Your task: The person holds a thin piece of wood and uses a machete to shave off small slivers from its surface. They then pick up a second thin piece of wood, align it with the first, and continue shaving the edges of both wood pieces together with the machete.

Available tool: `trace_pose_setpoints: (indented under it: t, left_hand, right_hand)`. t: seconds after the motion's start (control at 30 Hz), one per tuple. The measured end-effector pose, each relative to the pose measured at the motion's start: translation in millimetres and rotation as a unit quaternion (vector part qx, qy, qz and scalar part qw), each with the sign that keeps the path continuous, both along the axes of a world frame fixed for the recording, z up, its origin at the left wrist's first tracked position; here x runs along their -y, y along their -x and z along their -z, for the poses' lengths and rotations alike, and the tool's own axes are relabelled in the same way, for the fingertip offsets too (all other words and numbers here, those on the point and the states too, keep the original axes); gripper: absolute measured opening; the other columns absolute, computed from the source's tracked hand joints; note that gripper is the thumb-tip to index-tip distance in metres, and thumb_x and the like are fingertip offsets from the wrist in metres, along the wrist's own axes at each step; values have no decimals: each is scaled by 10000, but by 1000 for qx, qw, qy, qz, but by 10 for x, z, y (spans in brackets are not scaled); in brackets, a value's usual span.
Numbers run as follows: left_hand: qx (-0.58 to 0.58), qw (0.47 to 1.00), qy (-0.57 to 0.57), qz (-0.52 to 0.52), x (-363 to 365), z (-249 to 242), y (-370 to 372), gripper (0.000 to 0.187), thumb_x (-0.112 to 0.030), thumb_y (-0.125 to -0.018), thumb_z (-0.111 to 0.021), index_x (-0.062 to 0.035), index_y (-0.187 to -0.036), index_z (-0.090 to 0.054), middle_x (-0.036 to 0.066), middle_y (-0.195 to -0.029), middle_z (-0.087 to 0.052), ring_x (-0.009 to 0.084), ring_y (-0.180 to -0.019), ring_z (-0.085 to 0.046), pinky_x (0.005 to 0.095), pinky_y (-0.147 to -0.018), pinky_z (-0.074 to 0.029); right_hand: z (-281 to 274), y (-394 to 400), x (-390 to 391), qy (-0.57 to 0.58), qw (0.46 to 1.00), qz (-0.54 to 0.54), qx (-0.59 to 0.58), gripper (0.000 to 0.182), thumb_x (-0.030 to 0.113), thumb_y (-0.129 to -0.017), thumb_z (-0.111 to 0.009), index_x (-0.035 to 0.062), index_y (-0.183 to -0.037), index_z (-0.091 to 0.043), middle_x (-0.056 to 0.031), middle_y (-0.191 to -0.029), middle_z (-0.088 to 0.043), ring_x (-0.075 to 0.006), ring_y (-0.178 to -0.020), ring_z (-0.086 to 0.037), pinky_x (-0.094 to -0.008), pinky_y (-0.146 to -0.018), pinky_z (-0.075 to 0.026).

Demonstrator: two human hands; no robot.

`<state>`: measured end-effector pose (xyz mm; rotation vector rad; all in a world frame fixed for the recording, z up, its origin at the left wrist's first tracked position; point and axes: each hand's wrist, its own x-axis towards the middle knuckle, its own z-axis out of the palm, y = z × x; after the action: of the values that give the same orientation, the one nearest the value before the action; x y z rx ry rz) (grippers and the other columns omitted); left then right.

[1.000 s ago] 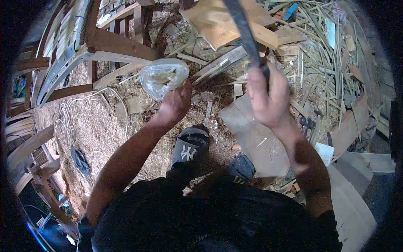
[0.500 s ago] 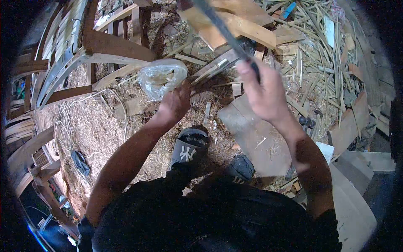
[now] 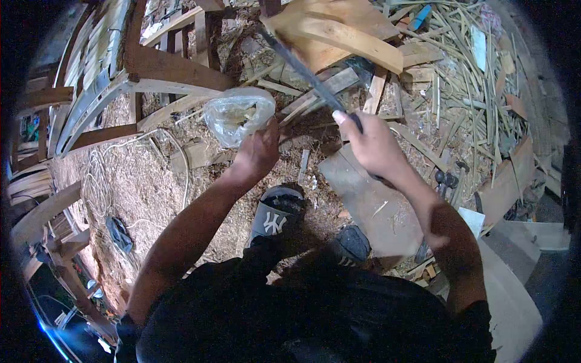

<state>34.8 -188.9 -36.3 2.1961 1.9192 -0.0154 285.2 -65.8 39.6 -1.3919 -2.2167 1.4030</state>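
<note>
My right hand is closed around the handle of a long dark-bladed machete. Its blade slants up and to the left, with the tip near the wooden boards at the back. Lower and to the left, my left hand has its fingers closed on the near end of a thin wooden strip, which runs away to the upper right. The blade crosses over the strip's far part in this view. A clear plastic bag with light-coloured contents sits just beyond my left hand.
Curved wooden frames stand at the left. Boards lie at the back, and piled thin strips at the right. A flat panel, a hammer and a coiled cord rest on the shavings-covered floor.
The machete has come down, and its tip now shows over the boards. My right hand is slightly lower and further left. My left hand stays beside the bag as the view shifts a little.
</note>
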Motion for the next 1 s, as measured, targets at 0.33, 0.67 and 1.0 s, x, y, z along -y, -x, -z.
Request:
trace_pose_setpoints:
  t: [0.33, 0.67, 1.0]
  left_hand:
    - [-114, 978, -157, 82, 208, 405, 99, 564, -72, -847, -582, 145, -1347, -437, 328, -1059, -624, 446, -914, -675, 470, -707, -567]
    - [-20, 994, -79, 66, 106, 362, 124, 538, -69, -861, -554, 139, -1343, -440, 330, -1028, -628, 435, -888, -665, 490, -720, -563]
    - [95, 994, 8, -58, 90, 201, 40, 505, -83, -861, -568, 89, -1320, -443, 351, -929, -641, 504, -781, -652, 571, -718, -547]
  right_hand:
    - [338, 8, 239, 0, 999, 36, -34, 434, 377, -1008, -571, -27, -853, -567, -195, -622, -531, -317, -589, -553, -450, -612, -452]
    - [-329, 18, 68, -123, 977, 85, -155, 411, 355, -1034, -546, -15, -854, -561, -61, -551, -435, -117, -506, -435, -336, -480, -350]
    - [359, -34, 148, 13, 998, 37, 45, 540, 477, -974, -585, -50, -864, -625, -292, -752, -647, -485, -767, -655, -532, -663, -502]
